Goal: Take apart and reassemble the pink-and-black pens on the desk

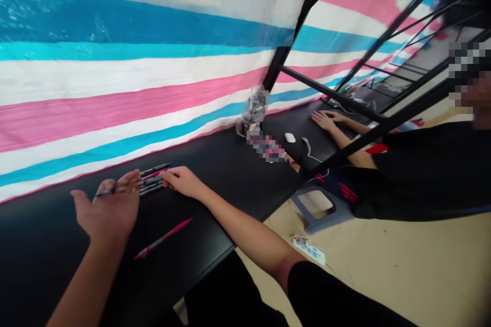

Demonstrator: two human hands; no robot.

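Note:
My left hand [109, 209] is raised above the black table [215, 179], palm up with fingers spread, and a dark pen [111, 191] lies across its fingertips. My right hand [180, 181] rests on the table with fingers curled, pinching the end of a pink pen [153, 174] in a small row of pens [151, 180] lying side by side. Another pink pen [164, 238] lies alone on the table nearer to me.
A striped pink, blue and white tarp [134, 61] hangs behind the table. A clear plastic bag [253, 112] sits further along. A person in black sits at the right, hand [326, 120] on the table, beside a black metal frame [333, 94]. A grey stool [318, 207] stands below.

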